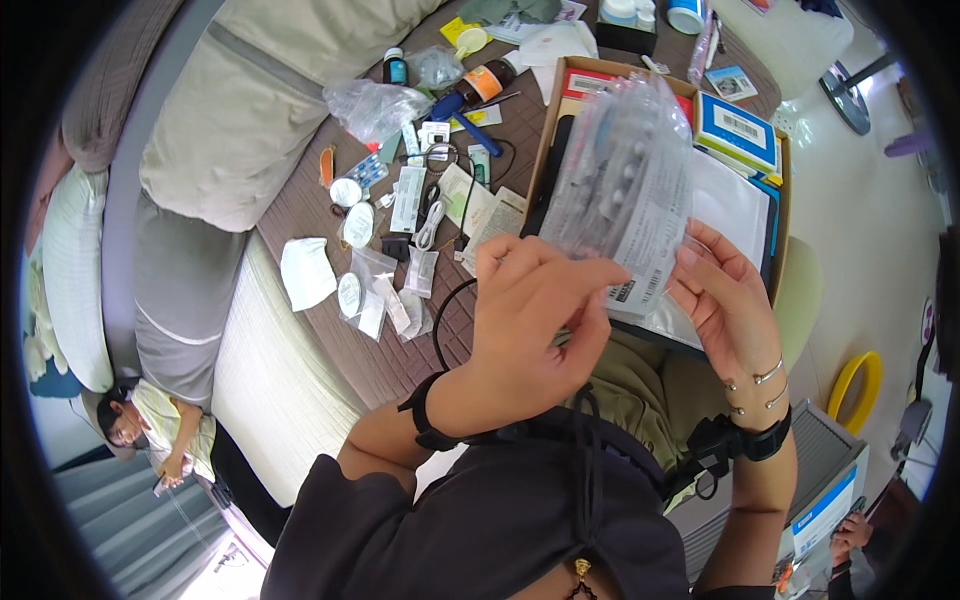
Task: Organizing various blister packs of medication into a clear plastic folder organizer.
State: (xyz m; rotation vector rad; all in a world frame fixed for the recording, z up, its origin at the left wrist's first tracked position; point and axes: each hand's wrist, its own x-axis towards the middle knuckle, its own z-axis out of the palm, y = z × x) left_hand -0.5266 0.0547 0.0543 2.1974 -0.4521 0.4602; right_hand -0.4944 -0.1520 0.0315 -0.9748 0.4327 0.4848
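Note:
Between my hands is a clear plastic pouch (626, 187) with printed labels and small rounded things inside. My right hand (720, 292) pinches its lower right corner between thumb and fingers. Thumb and forefinger of my left hand (540, 315) meet at its lower left edge; the other fingers are curled. Beneath the pouch lies an open cardboard box (784, 217) that holds a clear document sleeve (724, 202), a blue, white and yellow carton (736, 131) and a red-and-white carton (589, 82). The pouch covers part of the box's contents.
On the brown quilted cover (330, 262) to the left lie a brown bottle (484, 82), a blue-handled tool (469, 124), a blister pack (367, 171), a white cable (429, 225) and small bags. One person sits at far left; another person's hands (851, 532) show at lower right.

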